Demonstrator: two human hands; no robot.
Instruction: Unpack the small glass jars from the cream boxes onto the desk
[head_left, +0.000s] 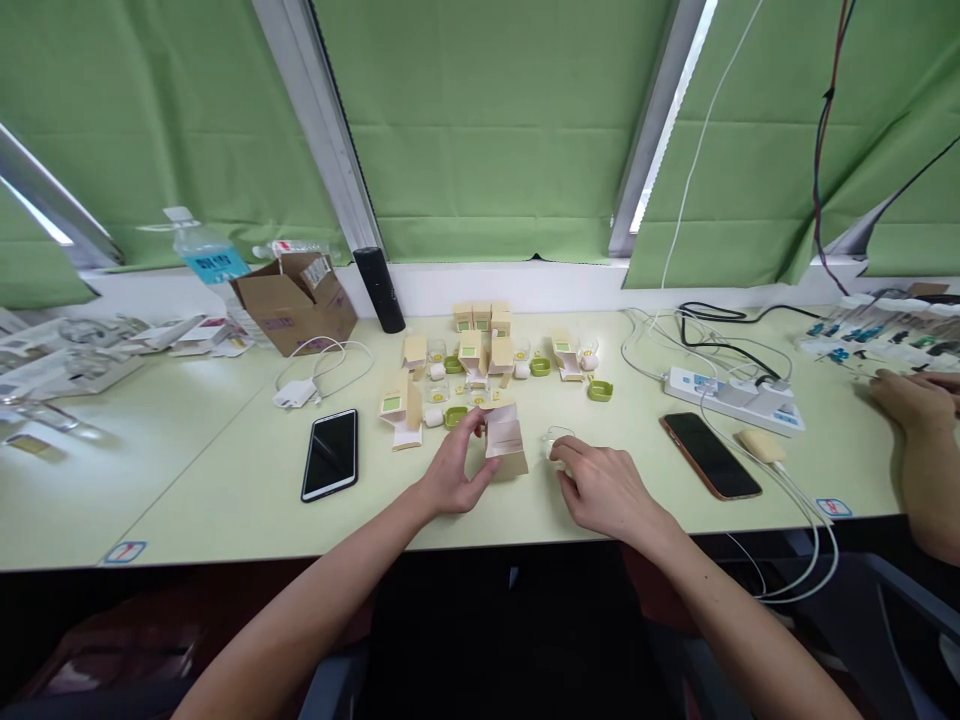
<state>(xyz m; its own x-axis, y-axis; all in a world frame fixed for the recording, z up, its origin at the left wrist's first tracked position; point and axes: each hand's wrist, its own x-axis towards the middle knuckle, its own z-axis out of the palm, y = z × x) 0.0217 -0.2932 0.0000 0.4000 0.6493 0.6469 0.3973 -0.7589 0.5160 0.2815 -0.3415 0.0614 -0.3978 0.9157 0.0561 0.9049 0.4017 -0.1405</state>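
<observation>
Partly obscured and cropped items
Right hand partly covers the clear container; co-worker's arm is cut by the right edge; brown box print is illegible.

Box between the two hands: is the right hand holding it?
No, the left hand holds the box, while the right hand is at a clear container.

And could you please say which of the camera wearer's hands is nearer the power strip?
Right: the right hand is left of the power strip; the left hand is farther left, holding a box.
</observation>
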